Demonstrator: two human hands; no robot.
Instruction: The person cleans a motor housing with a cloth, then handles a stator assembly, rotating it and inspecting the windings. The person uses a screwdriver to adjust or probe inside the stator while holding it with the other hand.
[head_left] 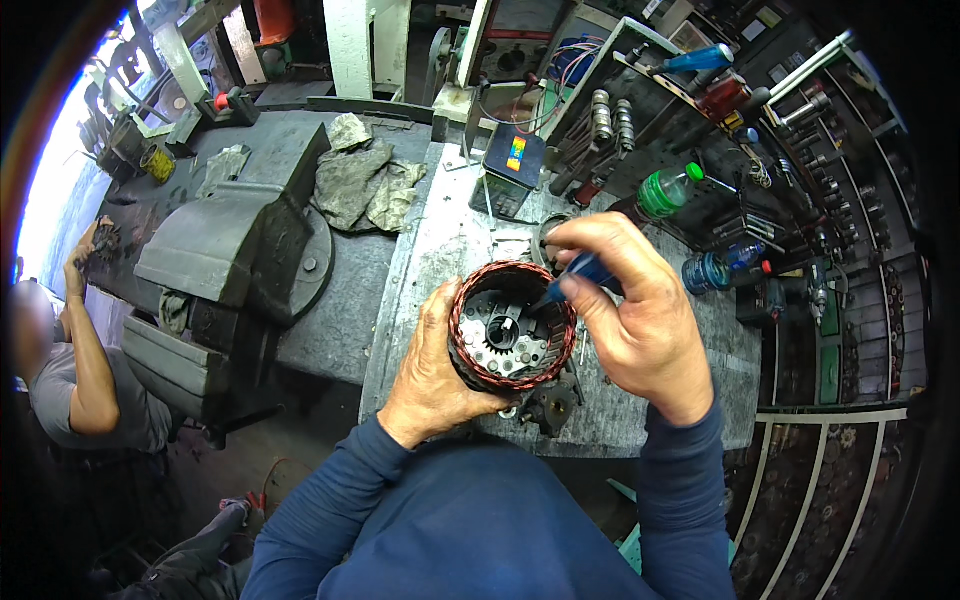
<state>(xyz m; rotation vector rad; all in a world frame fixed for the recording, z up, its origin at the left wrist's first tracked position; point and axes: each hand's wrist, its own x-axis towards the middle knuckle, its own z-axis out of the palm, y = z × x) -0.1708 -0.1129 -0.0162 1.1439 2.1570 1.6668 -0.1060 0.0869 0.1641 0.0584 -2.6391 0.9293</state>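
Observation:
My left hand (432, 375) wraps round the side of an alternator stator (515, 382) with red-brown copper windings, holding it on the workbench with its open end up. Inside the ring sit dark and metallic parts (502, 335) round a central hole. Between the thumb and fingers of my right hand (645, 320) is a blue-handled screwdriver (590, 272), angled down into the right side of the stator. Its tip is hard to make out among the dark parts. A dark metal part (550, 405) lies just below the stator, partly hidden.
A large bench vise (225, 245) stands left, with grey rags (365, 180) beside it. Ahead are a dark box-shaped device (510, 160) and a green bottle (665, 190). Tool racks (820, 150) line the right. Another person (95, 380) is at far left, handling a dark part.

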